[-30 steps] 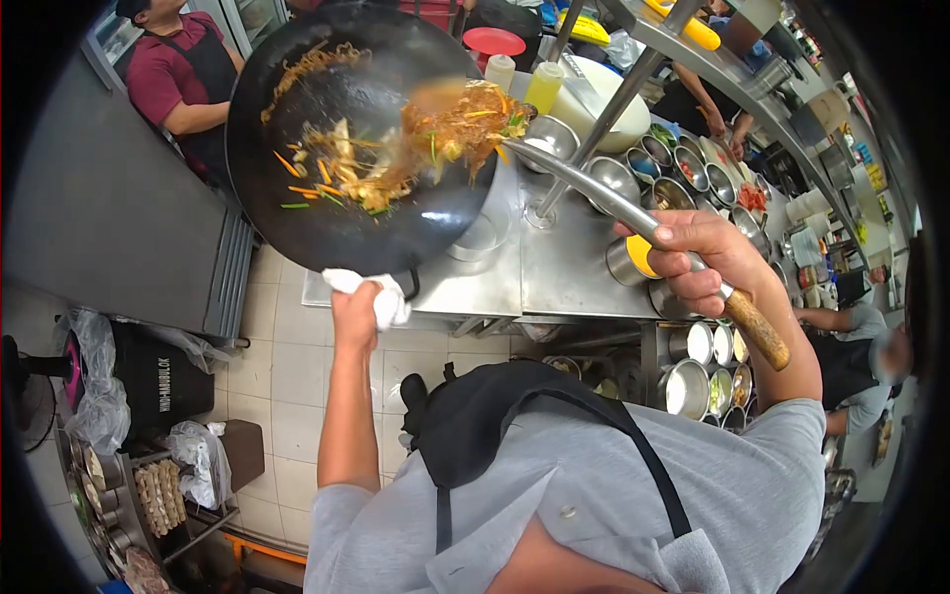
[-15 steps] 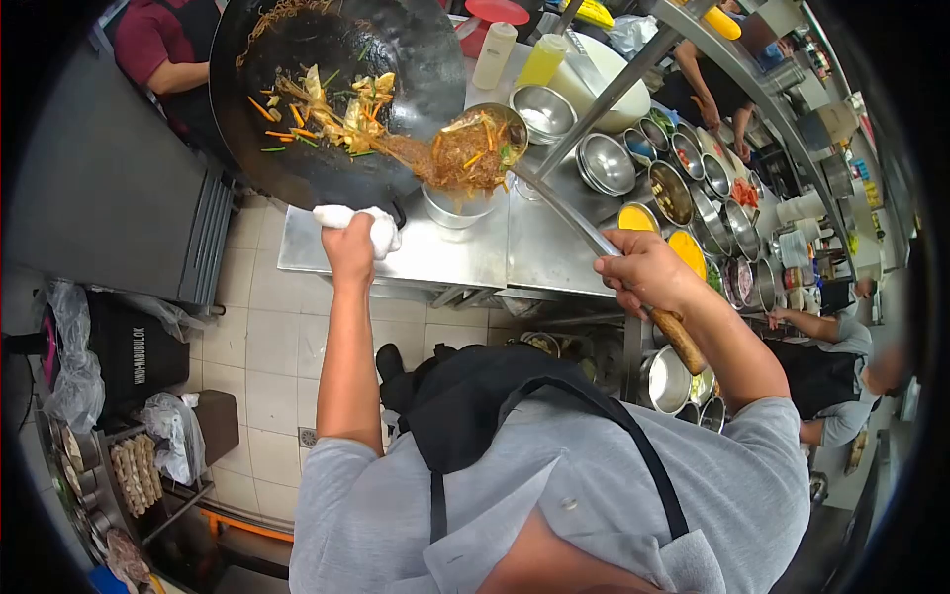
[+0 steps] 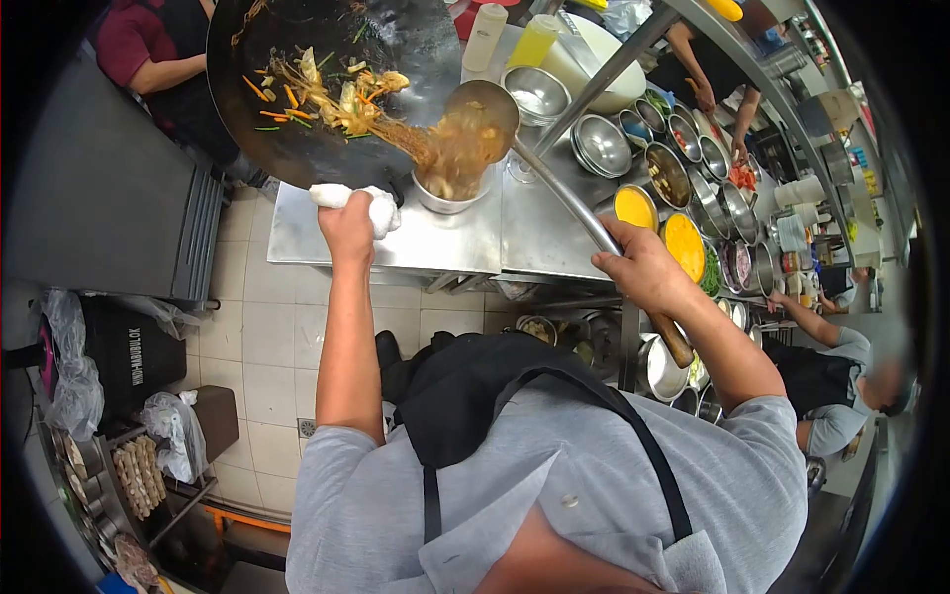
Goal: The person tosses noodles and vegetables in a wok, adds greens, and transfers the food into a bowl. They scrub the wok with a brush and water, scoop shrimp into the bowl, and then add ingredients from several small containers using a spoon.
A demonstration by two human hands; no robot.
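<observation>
Wok and ladle over a steel bowl, both hands gripping.
Left hand [image 3: 348,226] is clenched tight on a white cloth [image 3: 364,201] wrapped at the rim of the wok [image 3: 327,89], which is lifted and tilted. Right hand [image 3: 638,269] is fisted round the ladle [image 3: 559,190] just above its wooden end. The ladle's cup sits at the wok's lower edge, with noodles [image 3: 450,148] hanging blurred above the small steel bowl [image 3: 450,198] on the counter [image 3: 435,243]. Condiment pots [image 3: 683,188] stand further right; a maroon sleeve [image 3: 124,40] shows behind the wok.
</observation>
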